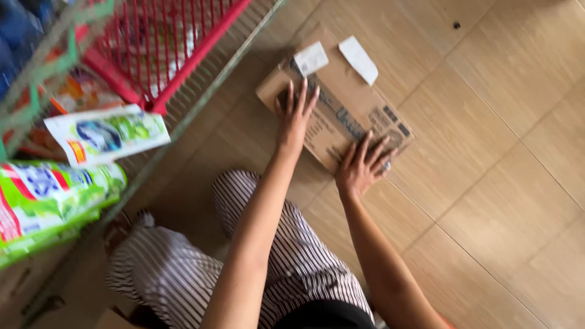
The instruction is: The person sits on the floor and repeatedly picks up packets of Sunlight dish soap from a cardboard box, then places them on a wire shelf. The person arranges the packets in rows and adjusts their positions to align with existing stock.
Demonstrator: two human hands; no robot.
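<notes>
a: where are my hands right now?

b: notes from my own view. left hand (pixel 294 116) lies flat on the cardboard box (pixel 341 100), fingers (pixel 303 91) spread and straight, gripping nothing, just pressing on the near-left part of the top. right hand (pixel 364 167) is flat too, fingers fanned over the box's lower right corner, a ring on one of them. neither hand curls round an edge.

a: and the box itself?

b: it sits flat on the tan tile floor (pixel 506 183), directly under both palms, turned at a slant to the tile lines. two white paper labels (pixel 359 59) lie beyond my fingertips on its far end. the picture is blurred, so i can't tell if the flaps are sealed.

a: what's off to the side?

b: left of my left fingers, a wire shelf (pixel 201 97) with a red basket (pixel 164 42) and green-and-white packets (pixel 55 201). my striped trousers (pixel 183 268) are below my wrists.

a: which step, do you judge?

b: steadying or pressing the box down, i'd say. the next move would call for fingers to shift from the flat top to an edge or flap, since open palms give no hold.
</notes>
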